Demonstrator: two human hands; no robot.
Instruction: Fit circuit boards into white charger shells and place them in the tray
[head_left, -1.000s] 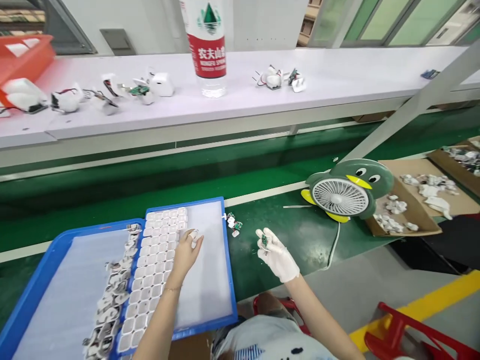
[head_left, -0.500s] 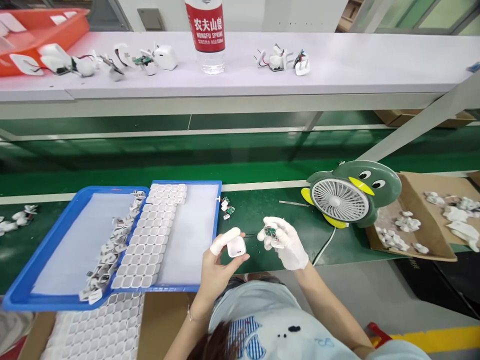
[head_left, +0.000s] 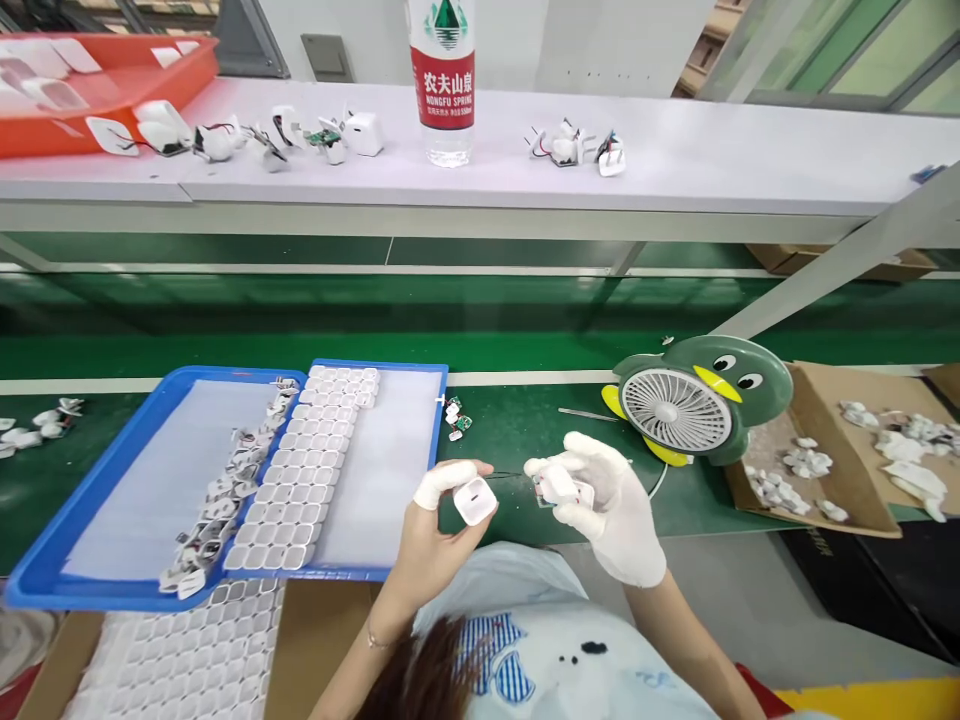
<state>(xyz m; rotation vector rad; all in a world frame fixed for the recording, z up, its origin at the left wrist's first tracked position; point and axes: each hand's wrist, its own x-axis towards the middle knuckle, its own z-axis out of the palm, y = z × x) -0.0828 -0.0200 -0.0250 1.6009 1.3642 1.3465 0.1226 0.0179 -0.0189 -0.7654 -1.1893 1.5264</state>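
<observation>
In my left hand [head_left: 431, 535], thumb and finger pinch a small white charger housing [head_left: 475, 502] with a dark slot in its face; a white cover wraps one finger. My white-gloved right hand [head_left: 622, 515] is closed on a white charger inner assembly [head_left: 561, 486], whose circuit board is mostly hidden by the fingers. Thin dark wires [head_left: 508, 474] span the gap between the hands. Left of them, rows of white housings [head_left: 300, 470] lie on a blue tray [head_left: 444, 410]. A second blue tray [head_left: 97, 470] bears a line of wired inner assemblies [head_left: 232, 470].
Small green circuit boards [head_left: 457, 420] lie beside the tray. A green penguin-shaped fan [head_left: 739, 400] stands at right, near a cardboard box [head_left: 862, 500] of white parts. On the shelf [head_left: 720, 160] are a water bottle [head_left: 444, 100], loose charger parts [head_left: 566, 145] and an orange bin [head_left: 112, 130].
My right hand has turned the inner assembly, so its white side shows rather than the green board. The housing in my left hand has tilted slightly. The view has shifted.
</observation>
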